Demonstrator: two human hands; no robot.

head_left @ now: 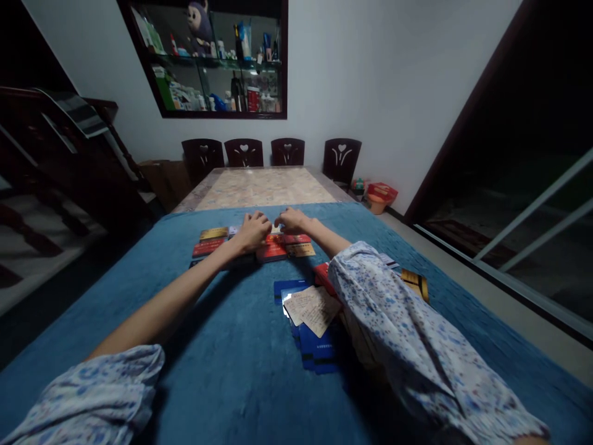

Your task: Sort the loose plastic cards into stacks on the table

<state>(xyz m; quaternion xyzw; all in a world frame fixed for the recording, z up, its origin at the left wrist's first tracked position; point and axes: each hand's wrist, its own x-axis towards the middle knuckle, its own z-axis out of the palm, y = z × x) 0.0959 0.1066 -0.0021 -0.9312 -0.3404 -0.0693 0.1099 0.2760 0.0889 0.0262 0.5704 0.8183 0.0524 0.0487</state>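
Note:
Several cards lie edge to edge in rows on a blue cloth, among them a gold card (214,233), a red card (273,248) and a tan card (301,250). My left hand (254,232) is over the middle of these rows, fingers curled and closed, their tips partly hidden. Close to its right, my right hand (293,219) has its fingers bent down in a pinch at the far row, above a red card (297,238). A pale card (277,228) shows between the two hands. What either hand holds is too small to make out.
Nearer me, a loose pile holds blue cards (319,349) and beige cards (319,312). More gold cards (414,283) lie beyond my right sleeve. The blue cloth (222,371) covers the near table; several dark chairs (244,153) stand at the far end.

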